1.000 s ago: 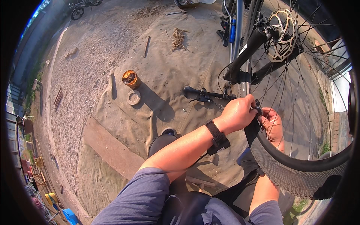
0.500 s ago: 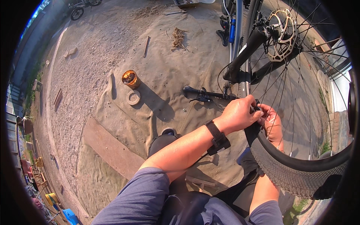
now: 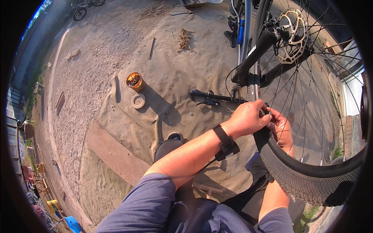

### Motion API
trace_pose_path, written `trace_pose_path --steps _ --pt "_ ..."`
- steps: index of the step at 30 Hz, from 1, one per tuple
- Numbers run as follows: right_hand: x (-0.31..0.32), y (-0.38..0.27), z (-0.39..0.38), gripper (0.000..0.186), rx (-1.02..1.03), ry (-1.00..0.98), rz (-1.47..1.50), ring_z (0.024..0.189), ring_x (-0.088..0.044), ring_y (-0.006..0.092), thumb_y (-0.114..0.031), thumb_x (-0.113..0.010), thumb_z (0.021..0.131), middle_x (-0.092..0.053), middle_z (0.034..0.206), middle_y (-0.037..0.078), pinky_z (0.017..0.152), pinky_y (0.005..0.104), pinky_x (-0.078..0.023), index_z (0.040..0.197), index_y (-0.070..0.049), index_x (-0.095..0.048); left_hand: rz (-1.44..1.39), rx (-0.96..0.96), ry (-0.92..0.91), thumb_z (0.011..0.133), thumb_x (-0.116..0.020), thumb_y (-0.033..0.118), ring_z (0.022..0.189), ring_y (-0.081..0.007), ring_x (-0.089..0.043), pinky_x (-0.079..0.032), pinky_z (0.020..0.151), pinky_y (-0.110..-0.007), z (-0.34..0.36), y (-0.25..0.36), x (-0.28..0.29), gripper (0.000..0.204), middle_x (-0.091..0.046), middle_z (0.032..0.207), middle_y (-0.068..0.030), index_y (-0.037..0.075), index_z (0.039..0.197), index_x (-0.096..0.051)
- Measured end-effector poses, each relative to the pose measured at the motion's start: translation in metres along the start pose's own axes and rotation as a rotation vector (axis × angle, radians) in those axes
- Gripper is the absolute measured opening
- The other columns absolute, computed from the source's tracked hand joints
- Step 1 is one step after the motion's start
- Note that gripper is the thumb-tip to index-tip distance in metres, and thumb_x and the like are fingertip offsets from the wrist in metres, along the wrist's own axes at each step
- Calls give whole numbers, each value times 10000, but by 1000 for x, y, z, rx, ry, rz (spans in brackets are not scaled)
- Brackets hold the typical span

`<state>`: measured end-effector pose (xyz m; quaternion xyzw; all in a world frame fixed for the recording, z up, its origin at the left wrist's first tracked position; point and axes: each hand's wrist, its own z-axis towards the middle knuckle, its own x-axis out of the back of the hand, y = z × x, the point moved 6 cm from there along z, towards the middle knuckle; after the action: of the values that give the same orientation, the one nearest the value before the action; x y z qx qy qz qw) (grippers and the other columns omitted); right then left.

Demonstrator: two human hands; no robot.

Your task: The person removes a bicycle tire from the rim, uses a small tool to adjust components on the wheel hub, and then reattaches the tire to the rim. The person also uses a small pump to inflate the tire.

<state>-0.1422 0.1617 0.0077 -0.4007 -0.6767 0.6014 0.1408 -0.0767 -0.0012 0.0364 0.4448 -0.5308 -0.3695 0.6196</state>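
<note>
My left hand [image 3: 252,118] is closed in a pinch at the bicycle wheel's rim [image 3: 255,90], where the black tyre [image 3: 303,183] meets a bare silver stretch. My right hand [image 3: 281,132] reaches up behind the rim among the spokes, fingers curled against my left fingertips. What both pinch there is black and mostly hidden. Just above are the black fork [image 3: 252,62] and the silver brake disc [image 3: 292,37]. The bicycle's handlebar [image 3: 200,95] lies on the ground cloth left of my hands.
An orange can [image 3: 136,81] stands beside a round ring-like piece [image 3: 138,101] on the cloth [image 3: 194,58]. A flat board [image 3: 112,151], a stick [image 3: 151,48], dry straw [image 3: 185,40] and gravel [image 3: 77,89] lie around. Another bike [image 3: 81,11] is at the far upper left.
The fingers of both hands have shifted slightly at the rim, with my left thumb lower and more over the black piece. The rest looks still.
</note>
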Motion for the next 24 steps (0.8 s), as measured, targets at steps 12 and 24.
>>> trace_pose_path --steps 12,24 --pt "1 1 1 506 4 49 -49 1088 -667 136 -23 -829 895 -708 1176 45 1016 291 -522 1357 9 -625 -104 28 -39 939 -697 246 938 -322 -772 -592 852 -405 -1 -1 -1 364 -787 1013 -192 -1 1207 -705" --pt "11 2 3 359 46 107 -121 944 -633 92 -69 -872 876 -677 1031 -5 902 248 -512 1139 -53 -628 -113 29 -46 952 -630 167 918 -312 -758 -582 848 -391 0 4 0 326 -767 984 -205 -13 1210 -716"
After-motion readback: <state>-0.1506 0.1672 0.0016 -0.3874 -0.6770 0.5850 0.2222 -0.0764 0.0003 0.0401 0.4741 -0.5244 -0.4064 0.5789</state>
